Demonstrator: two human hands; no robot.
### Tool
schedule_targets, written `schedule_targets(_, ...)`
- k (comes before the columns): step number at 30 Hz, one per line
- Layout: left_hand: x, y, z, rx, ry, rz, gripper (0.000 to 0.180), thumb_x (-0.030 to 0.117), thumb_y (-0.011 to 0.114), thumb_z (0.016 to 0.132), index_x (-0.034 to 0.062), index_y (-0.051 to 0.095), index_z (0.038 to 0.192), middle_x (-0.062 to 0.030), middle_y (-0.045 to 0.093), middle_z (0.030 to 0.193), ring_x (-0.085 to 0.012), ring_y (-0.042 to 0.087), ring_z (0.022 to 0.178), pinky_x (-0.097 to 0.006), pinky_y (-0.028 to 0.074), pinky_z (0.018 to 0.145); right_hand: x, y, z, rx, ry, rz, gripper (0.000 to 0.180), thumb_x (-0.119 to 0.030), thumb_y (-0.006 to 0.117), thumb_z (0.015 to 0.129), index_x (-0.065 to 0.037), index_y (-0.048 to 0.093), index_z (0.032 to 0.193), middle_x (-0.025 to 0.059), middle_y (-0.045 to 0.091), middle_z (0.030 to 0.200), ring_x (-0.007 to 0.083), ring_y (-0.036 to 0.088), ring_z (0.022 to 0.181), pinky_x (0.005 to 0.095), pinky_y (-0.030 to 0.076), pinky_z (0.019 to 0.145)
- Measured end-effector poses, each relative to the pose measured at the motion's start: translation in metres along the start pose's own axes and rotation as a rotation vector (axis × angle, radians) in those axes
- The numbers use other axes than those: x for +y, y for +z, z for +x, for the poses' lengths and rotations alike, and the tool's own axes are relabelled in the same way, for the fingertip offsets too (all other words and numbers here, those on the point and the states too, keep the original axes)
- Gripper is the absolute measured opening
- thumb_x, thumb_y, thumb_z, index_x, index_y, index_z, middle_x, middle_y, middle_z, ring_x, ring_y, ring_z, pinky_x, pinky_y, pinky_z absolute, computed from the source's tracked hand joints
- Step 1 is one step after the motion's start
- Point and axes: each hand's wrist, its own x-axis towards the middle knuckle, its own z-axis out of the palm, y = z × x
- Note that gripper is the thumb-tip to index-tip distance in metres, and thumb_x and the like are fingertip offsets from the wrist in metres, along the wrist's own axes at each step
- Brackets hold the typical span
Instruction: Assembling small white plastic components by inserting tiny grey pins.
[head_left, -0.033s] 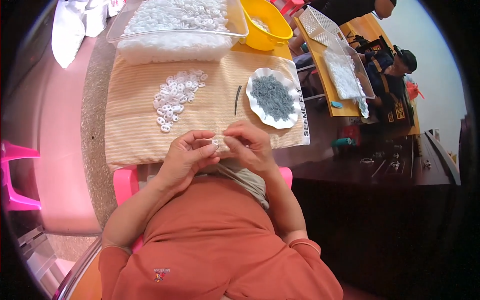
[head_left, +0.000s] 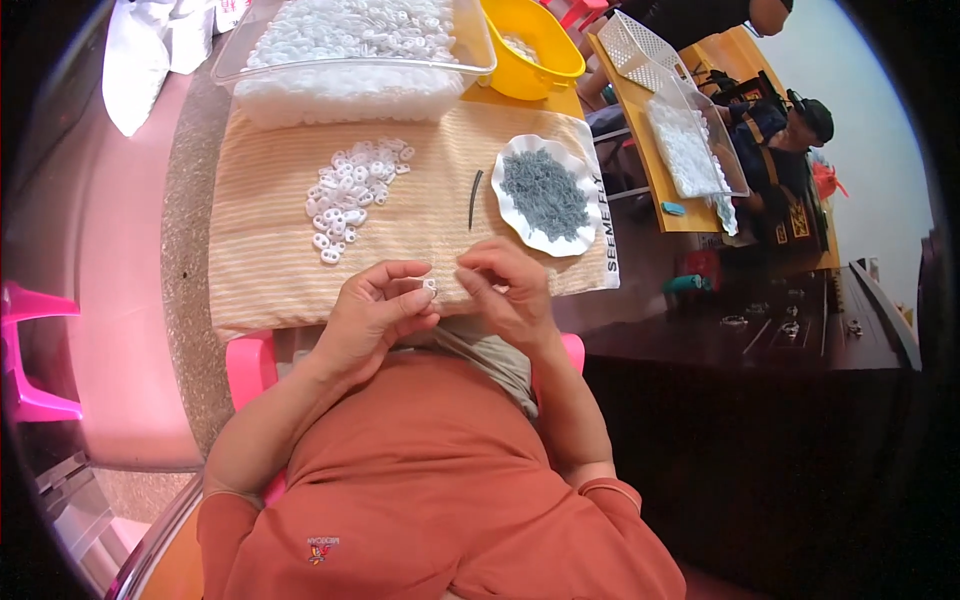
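Observation:
Thumb and fingers of my left hand pinch a small white plastic piece with holes, held over the table's near edge. Just right of it, my right hand is closed in a pinch, apart from the left; whatever its fingertips hold is too small to make out. Beyond my left hand lies a loose pile of similar white two-holed pieces. A white wavy-rimmed plate heaped with tiny grey pieces stands beyond my right hand. Between pile and plate lies a thin dark strip.
A striped cloth covers the table. At its far side stand a clear bin full of white pieces and a yellow basin. Rightward, people sit by another table with a bin. A pink stool is at left.
My right hand has drawn slightly right, away from the white piece, widening the gap between the hands. The left hand stays in place.

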Motion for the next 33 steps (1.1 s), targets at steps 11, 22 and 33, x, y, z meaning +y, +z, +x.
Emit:
schedule_targets(11, -0.004, -0.005, 0.000, -0.026, -0.044, 0.071, 0.024, 0.003, 0.066, 0.086, 0.0009, 0.062, 0.110, -0.0055, 0.065, 0.094, -0.0132, 0.065, 0.082, -0.027, 0.057, 0.076, 0.034, -0.050, -0.013, 0.249, -0.075, -0.933, 0.021, -0.011, 0.073, 0.072, -0.007, 0.068, 0.091, 0.0079, 0.062, 0.093, 0.0285, 0.059, 0.088, 0.0387, 0.049, 0.071)
schedule_targets(22, -0.004, -0.004, 0.006, -0.020, -0.052, 0.085, 0.021, 0.003, 0.066, 0.086, 0.0000, 0.062, 0.106, -0.0060, 0.065, 0.092, -0.0140, 0.065, 0.081, -0.027, 0.057, 0.075, 0.045, -0.056, -0.004, 0.180, -0.135, -1.015, 0.023, -0.013, 0.070, 0.076, -0.006, 0.066, 0.097, 0.0082, 0.059, 0.091, 0.0288, 0.055, 0.085, 0.0393, 0.045, 0.073)
schedule_targets(33, -0.006, -0.003, -0.002, 0.042, -0.070, 0.104, 0.018, 0.003, 0.067, 0.085, 0.0016, 0.061, 0.102, -0.0054, 0.065, 0.089, -0.0148, 0.065, 0.077, -0.029, 0.058, 0.073, 0.048, -0.045, -0.013, 0.237, -0.223, -1.027, 0.011, -0.012, 0.065, 0.080, -0.006, 0.065, 0.089, 0.0085, 0.058, 0.087, 0.0279, 0.055, 0.080, 0.0383, 0.046, 0.069)
